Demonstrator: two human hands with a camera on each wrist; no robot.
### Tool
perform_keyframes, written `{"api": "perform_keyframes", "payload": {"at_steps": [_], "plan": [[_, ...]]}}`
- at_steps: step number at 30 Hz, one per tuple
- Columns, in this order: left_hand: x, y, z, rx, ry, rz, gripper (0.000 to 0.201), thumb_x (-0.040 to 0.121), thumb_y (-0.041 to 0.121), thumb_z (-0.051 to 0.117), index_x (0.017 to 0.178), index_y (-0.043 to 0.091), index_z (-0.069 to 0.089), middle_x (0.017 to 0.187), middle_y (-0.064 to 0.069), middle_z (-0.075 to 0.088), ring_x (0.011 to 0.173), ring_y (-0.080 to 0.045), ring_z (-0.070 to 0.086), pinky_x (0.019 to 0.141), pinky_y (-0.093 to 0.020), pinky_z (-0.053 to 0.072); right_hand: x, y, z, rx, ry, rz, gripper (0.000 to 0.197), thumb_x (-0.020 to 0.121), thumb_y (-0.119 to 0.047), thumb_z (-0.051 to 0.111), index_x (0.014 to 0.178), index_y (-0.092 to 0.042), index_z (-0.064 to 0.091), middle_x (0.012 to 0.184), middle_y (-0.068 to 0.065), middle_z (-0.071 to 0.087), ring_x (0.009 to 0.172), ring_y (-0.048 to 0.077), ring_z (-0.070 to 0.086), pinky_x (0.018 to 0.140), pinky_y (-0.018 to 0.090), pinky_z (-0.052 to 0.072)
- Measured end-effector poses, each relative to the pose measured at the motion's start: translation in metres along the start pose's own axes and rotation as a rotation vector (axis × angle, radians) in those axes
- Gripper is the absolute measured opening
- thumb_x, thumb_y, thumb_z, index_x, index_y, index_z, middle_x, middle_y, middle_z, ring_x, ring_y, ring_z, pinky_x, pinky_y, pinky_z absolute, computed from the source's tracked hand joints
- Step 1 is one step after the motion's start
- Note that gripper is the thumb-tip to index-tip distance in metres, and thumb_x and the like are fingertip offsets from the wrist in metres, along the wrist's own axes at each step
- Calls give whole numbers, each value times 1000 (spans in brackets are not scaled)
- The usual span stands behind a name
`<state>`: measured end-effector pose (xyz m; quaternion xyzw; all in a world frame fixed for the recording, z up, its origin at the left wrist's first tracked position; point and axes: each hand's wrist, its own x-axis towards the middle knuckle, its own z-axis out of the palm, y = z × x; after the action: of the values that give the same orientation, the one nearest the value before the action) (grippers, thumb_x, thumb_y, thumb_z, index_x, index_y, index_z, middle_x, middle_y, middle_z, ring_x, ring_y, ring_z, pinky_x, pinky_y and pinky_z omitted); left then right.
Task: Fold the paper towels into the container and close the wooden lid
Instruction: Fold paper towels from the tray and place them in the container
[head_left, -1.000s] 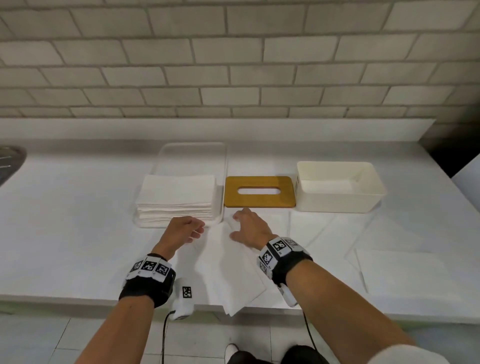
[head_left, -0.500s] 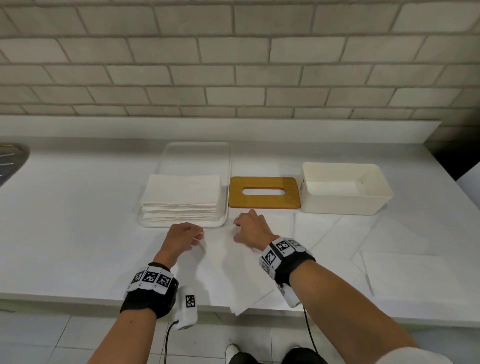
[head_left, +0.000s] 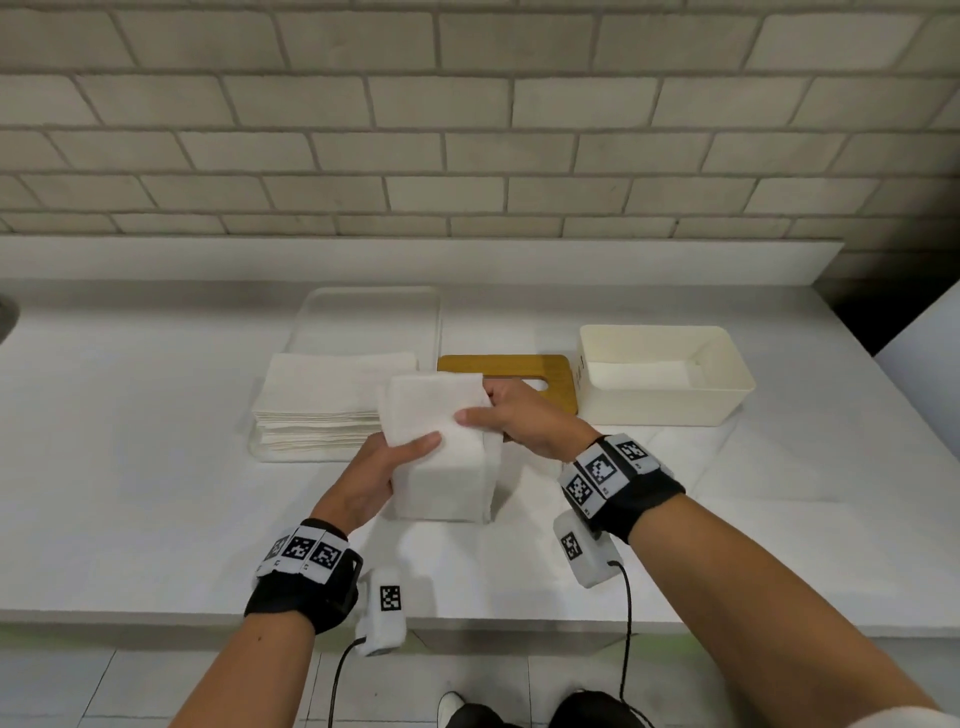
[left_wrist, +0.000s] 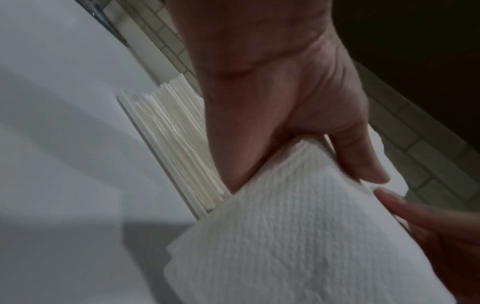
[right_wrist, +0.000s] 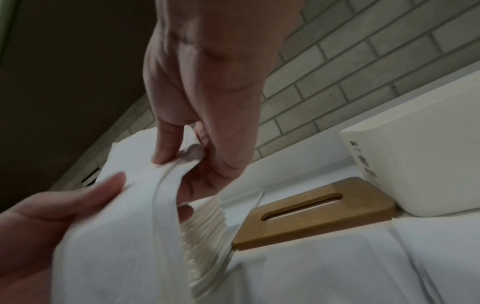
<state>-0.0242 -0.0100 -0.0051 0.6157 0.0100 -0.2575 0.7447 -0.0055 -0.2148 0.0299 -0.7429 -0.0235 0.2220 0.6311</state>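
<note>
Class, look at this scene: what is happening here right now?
A person holds a folded paper towel above the counter, the left hand gripping its near edge and the right hand pinching its far side. A stack of paper towels sits in a clear tray. The wooden lid lies beside the open white container, not yet closed.
</note>
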Motion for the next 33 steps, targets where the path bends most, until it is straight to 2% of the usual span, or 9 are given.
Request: {"api": "perform_keyframes", "payload": {"at_steps": [2,4,7,11,15,21,25,30,33], "plan": [[6,1,7,-10,8,-22,53,80,17,72,130,9,56,125,-13,66,115,-31,62,99,-48,47,0,-1,-3,31,-5,-1,30,88,-23,67,115,-10,64,116,10,70,106,26,68,91,40,55],[11,3,9,25,95,-39,47,80,13,74,125,7,60,121,-14,68,110,-31,65,98,-48,48,3,3,-8,-41,72,10,28,91,-32,62,106,-9,65,107,8,71,98,24,69,84,40,57],[13,5,4,125,291,-67,37,78,15,77,112,4,67,110,-14,72,98,-31,69,93,-46,52,7,27,-25,-464,253,52,29,92,-33,59,93,-5,64,98,12,68,91,27,65,84,43,54],[8,9,-1,163,360,-41,33,77,16,78,107,6,69,101,-11,74,93,-30,70,88,-44,54,5,60,-41,-988,146,256,56,85,-31,64,134,-10,47,139,12,45,125,30,47,101,45,43],[7,12,2,172,362,-23,31,77,17,78,105,8,70,100,-11,74,92,-29,70,85,-42,55,8,72,-38,-1152,197,224,67,80,-34,68,137,-14,39,137,10,39,126,31,42,105,47,35],[6,8,-1,164,381,-32,30,77,16,77,105,9,69,101,-10,74,93,-28,70,85,-41,55,12,78,-35,-1100,204,252,74,73,-35,75,134,-13,40,134,7,42,123,28,46,102,46,39],[9,2,-1,187,392,-64,28,78,19,77,103,9,69,99,-9,74,93,-29,69,88,-43,54,15,78,-32,-1128,169,300,73,72,-35,74,135,-18,41,138,4,45,131,25,38,108,49,30],[12,0,-1,218,413,-68,27,83,18,71,107,8,67,100,-10,73,90,-27,68,76,-35,53,16,73,-28,-961,144,319,67,75,-22,73,136,-17,46,139,4,43,131,26,38,106,41,35],[15,1,-1,243,457,-34,31,86,20,68,114,7,65,104,-9,71,94,-27,66,82,-36,52,12,62,-31,-735,117,230,45,74,-13,73,117,-15,61,120,5,54,114,23,53,85,28,46]]}}
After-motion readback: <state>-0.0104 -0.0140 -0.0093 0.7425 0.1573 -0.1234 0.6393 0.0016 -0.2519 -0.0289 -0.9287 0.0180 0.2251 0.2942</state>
